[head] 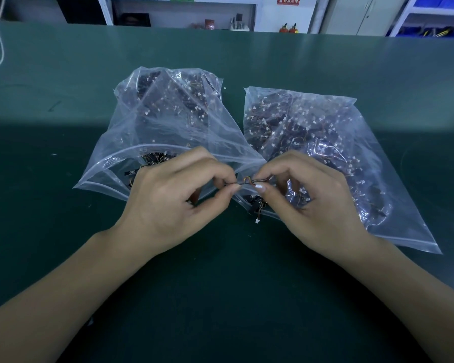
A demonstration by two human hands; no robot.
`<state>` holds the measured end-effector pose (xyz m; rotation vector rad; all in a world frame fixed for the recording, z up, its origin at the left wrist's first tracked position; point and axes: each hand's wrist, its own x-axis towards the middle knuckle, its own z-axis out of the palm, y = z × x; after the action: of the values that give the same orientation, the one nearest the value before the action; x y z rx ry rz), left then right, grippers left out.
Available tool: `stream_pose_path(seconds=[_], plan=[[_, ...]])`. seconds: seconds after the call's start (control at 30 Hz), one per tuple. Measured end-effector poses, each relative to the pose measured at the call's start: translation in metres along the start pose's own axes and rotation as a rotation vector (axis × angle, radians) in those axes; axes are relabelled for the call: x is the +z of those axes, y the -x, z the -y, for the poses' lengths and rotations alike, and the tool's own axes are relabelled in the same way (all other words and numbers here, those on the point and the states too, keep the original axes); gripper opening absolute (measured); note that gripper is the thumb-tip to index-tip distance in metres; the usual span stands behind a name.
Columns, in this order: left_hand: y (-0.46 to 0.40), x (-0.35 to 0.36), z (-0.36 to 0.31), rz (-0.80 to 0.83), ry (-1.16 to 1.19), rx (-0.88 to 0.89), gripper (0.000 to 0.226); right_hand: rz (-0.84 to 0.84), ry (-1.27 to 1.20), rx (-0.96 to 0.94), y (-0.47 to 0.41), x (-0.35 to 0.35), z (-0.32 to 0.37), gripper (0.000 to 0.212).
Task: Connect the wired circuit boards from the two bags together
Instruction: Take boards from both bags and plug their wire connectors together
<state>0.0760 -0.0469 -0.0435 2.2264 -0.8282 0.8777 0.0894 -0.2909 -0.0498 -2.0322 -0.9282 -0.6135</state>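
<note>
Two clear plastic bags lie side by side on the green table, each full of small dark circuit boards with thin wires and white connectors: the left bag (pixel 165 119) and the right bag (pixel 325 142). In front of their open mouths, my left hand (pixel 173 200) and my right hand (pixel 312 203) meet fingertip to fingertip. Each hand pinches one end of a short bundle of thin coloured wires (pixel 247 180) between thumb and forefinger. The boards at the wires' ends are mostly hidden by my fingers. Another dark board with a white plug (pixel 257 206) lies at the right bag's mouth.
The green table (pixel 63 179) reaches far to the left, right and front of the bags. A white cable (pixel 0 43) runs along the far left. Shelves and cabinets stand beyond the table's back edge.
</note>
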Motion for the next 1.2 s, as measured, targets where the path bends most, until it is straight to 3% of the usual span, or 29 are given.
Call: stream_pose_path(seconds=[0.33, 0.5, 0.7, 0.83, 0.97, 1.07, 1.2], plan=[[0.0, 0.001, 0.001, 0.003, 0.01, 0.002, 0.012, -0.01, 0.006, 0.01, -0.001, 0.0, -0.001, 0.003], [0.002, 0.001, 0.004, -0.002, 0.028, -0.027, 0.012, -0.012, 0.043, 0.005, 0.0, 0.0, 0.0, 0.019], [0.002, -0.002, 0.007, 0.118, 0.019, -0.03, 0.007, 0.146, 0.26, 0.038, -0.003, -0.011, -0.008, 0.037], [0.003, -0.001, 0.008, 0.229, -0.034, -0.025, 0.005, 0.039, 0.196, 0.081, -0.002, -0.009, -0.008, 0.031], [0.0, 0.003, 0.004, 0.177, -0.024, -0.024, 0.003, 0.002, 0.18, 0.048, 0.0, -0.007, -0.008, 0.028], [-0.002, 0.008, -0.001, 0.099, -0.096, 0.02, 0.008, -0.01, 0.16, 0.021, 0.0, -0.006, -0.008, 0.028], [-0.007, 0.013, -0.009, 0.071, -0.359, 0.121, 0.019, -0.022, 0.128, 0.01, 0.001, -0.003, -0.008, 0.027]])
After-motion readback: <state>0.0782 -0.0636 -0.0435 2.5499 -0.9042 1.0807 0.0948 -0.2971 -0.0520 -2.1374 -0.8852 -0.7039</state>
